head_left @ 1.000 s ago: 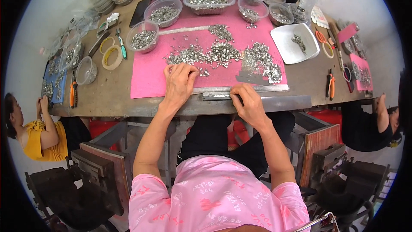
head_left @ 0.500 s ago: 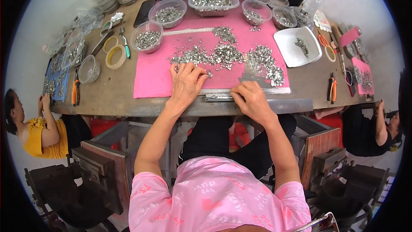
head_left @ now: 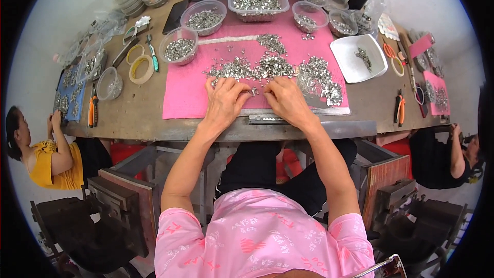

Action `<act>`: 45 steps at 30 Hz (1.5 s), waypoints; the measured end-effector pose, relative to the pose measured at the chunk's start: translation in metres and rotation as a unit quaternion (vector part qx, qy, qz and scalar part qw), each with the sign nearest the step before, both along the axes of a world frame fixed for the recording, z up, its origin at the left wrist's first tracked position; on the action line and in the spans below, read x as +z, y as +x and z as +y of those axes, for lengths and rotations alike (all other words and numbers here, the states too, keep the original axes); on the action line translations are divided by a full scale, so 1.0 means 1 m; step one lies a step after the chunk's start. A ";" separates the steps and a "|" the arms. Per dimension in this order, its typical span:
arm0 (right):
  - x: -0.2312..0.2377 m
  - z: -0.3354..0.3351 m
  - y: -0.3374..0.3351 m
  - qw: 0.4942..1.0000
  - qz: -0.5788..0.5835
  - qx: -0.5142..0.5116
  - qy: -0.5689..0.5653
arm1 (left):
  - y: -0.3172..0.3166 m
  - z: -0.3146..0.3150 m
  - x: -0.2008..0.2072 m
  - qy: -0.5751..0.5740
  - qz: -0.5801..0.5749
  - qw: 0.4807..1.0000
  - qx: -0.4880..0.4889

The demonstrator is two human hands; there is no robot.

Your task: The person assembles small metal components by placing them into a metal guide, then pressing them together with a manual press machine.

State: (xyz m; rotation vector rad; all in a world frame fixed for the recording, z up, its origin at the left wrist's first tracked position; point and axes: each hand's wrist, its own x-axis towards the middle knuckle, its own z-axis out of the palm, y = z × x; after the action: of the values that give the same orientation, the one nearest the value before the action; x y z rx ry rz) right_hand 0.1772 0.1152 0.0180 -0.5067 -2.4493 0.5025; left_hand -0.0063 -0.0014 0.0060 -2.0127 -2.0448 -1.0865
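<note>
Both of my hands are over the pink mat (head_left: 177,98), close together at its near side. With thumb and forefinger drawn together, my left hand (head_left: 225,100) pinches a small shiny metal piece (head_left: 253,91). My right hand (head_left: 289,104) has its fingertips pressed together just right of that piece; whatever they hold is too small to make out. Heaps of small silvery metal pieces (head_left: 275,66) lie just beyond my fingers. On the near table edge, below the hands, rests a narrow slotted metal bar (head_left: 265,119), partly behind my right wrist.
Clear plastic bowls (head_left: 179,50) and a larger tub (head_left: 257,2) of metal pieces line the back. At right are a white tray (head_left: 342,64) and orange-handled pliers (head_left: 400,108). Tape rolls (head_left: 141,69) and more pliers (head_left: 93,107) lie left. A person (head_left: 54,149) works at each side.
My right hand has left the slotted metal bar and moved up and left, next to my left hand. The left hand stays almost in place.
</note>
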 end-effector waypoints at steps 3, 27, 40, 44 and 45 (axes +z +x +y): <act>0.001 -0.001 0.004 1.000 -0.010 -0.002 -0.020 | 0.002 0.003 -0.002 -0.022 -0.007 1.000 -0.007; -0.032 -0.008 -0.022 0.993 -0.008 -0.086 0.082 | -0.004 -0.003 -0.009 -0.026 0.058 0.997 -0.039; -0.024 -0.004 0.010 0.994 -0.065 -0.061 0.062 | -0.002 -0.015 -0.002 -0.046 0.041 0.998 -0.015; -0.019 0.001 0.037 0.999 0.008 -0.046 0.008 | 0.004 -0.013 0.004 -0.042 0.067 0.997 -0.022; -0.014 -0.001 0.050 0.998 0.038 -0.033 -0.024 | 0.006 -0.011 0.003 -0.040 0.066 0.997 -0.020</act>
State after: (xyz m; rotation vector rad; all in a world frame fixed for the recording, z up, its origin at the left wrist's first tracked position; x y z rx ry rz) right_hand 0.2271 0.1145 0.0043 -0.5759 -2.3440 0.5450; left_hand -0.0002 -0.0124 0.0092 -2.1100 -2.0202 -0.8641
